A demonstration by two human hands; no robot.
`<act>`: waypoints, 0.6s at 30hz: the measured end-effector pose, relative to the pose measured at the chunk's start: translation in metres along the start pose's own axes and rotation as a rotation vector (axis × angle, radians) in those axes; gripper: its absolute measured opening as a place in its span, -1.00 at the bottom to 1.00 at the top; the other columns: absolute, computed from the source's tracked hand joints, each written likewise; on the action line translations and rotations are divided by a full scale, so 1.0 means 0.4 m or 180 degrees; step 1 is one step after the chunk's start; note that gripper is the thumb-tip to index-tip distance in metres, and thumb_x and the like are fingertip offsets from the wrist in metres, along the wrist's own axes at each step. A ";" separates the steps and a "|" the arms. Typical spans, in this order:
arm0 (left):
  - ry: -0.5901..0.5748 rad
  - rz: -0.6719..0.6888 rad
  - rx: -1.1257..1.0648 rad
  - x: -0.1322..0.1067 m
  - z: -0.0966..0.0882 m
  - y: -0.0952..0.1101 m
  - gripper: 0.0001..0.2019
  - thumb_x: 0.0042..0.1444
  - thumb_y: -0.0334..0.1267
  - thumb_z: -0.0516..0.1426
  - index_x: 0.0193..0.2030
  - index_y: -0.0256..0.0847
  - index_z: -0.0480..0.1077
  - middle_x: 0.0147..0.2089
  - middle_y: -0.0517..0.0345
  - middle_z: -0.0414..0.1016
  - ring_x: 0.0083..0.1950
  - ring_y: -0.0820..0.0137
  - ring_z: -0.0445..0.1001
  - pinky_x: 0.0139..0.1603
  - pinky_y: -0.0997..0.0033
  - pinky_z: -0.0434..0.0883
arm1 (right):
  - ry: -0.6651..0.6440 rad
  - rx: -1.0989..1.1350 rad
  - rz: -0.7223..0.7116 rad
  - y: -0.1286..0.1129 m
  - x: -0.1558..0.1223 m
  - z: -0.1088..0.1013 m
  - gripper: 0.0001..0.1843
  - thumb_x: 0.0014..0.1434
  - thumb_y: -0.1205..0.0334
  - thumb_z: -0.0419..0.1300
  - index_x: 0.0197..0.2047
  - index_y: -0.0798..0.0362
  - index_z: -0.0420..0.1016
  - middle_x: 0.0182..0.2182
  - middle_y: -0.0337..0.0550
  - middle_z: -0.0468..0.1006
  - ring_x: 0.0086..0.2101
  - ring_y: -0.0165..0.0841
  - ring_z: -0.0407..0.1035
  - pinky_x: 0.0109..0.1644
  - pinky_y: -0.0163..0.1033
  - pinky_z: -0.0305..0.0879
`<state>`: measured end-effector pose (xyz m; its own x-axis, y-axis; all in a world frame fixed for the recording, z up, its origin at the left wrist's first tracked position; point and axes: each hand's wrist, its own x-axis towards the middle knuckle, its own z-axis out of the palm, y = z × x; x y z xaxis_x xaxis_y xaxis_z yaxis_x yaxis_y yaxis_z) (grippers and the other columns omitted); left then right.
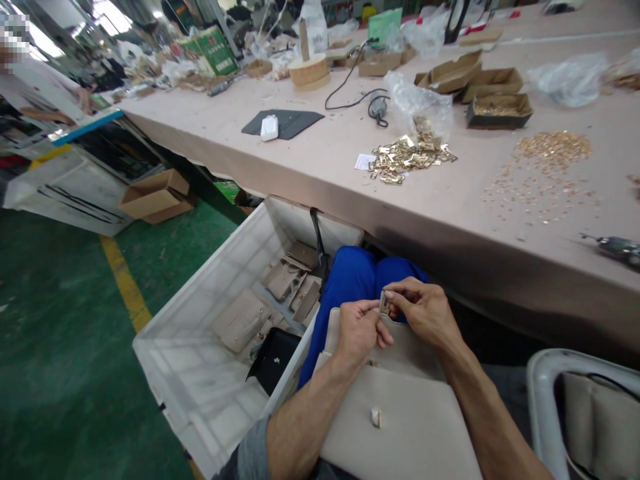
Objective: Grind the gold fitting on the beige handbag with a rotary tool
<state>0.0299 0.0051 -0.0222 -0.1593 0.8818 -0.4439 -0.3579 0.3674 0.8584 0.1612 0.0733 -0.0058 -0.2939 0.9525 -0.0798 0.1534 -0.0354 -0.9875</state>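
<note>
A beige handbag lies on my lap, its flap edge turned up toward the table. My left hand and my right hand meet at that edge, both with fingers pinched on a small gold metal clasp held against the bag. A small metal fitting sits on the bag's front panel. My blue trousers show beyond the bag.
A white plastic crate on my left holds several beige bags and one black one. The pink worktable carries a pile of gold clasps, scattered small gold parts, cardboard boxes and a tool. A second crate stands at my right.
</note>
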 end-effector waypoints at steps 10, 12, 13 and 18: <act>-0.0136 0.0045 -0.0057 -0.002 -0.007 -0.001 -0.61 0.13 -0.22 0.19 -0.04 -0.51 0.62 -0.66 0.07 0.51 -0.71 0.41 0.41 -0.71 0.54 0.27 | 0.0023 -0.0232 -0.0007 0.001 -0.001 0.009 -0.66 0.20 -0.07 0.36 -0.28 0.06 0.69 -0.39 -0.09 0.56 -0.49 -0.31 0.45 -0.44 -0.22 0.38; -0.0158 0.0083 -0.0034 -0.003 -0.008 -0.002 -0.61 0.13 -0.18 0.23 -0.06 -0.50 0.62 -0.65 0.07 0.51 -0.71 0.41 0.41 -0.70 0.53 0.29 | -0.0020 -0.0221 0.0060 0.007 0.000 0.009 -0.66 0.21 -0.07 0.36 -0.27 0.07 0.68 -0.39 -0.08 0.56 -0.50 -0.31 0.45 -0.43 -0.21 0.38; -0.0150 0.0115 -0.0004 -0.003 -0.009 -0.003 -0.61 0.13 -0.15 0.25 -0.06 -0.49 0.62 -0.65 0.08 0.51 -0.71 0.41 0.40 -0.70 0.53 0.28 | -0.0053 -0.0225 0.0081 0.010 0.001 0.008 -0.66 0.21 -0.06 0.35 -0.26 0.08 0.68 -0.38 -0.08 0.56 -0.50 -0.31 0.44 -0.43 -0.21 0.38; -0.0118 0.0213 0.0122 -0.003 -0.012 -0.006 -0.67 0.16 -0.18 0.23 -0.12 -0.45 0.64 -0.69 0.15 0.46 -0.76 0.47 0.29 -0.73 0.55 0.22 | -0.0464 -0.0526 -0.0209 0.018 0.013 -0.030 -0.65 0.30 -0.04 0.29 -0.05 0.03 0.70 -0.21 -0.05 0.61 -0.23 -0.21 0.52 -0.14 -0.15 0.44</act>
<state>0.0266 0.0017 -0.0249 -0.1473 0.9148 -0.3761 -0.3120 0.3178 0.8954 0.1722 0.0819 -0.0118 -0.4398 0.8969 -0.0468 0.2785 0.0866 -0.9565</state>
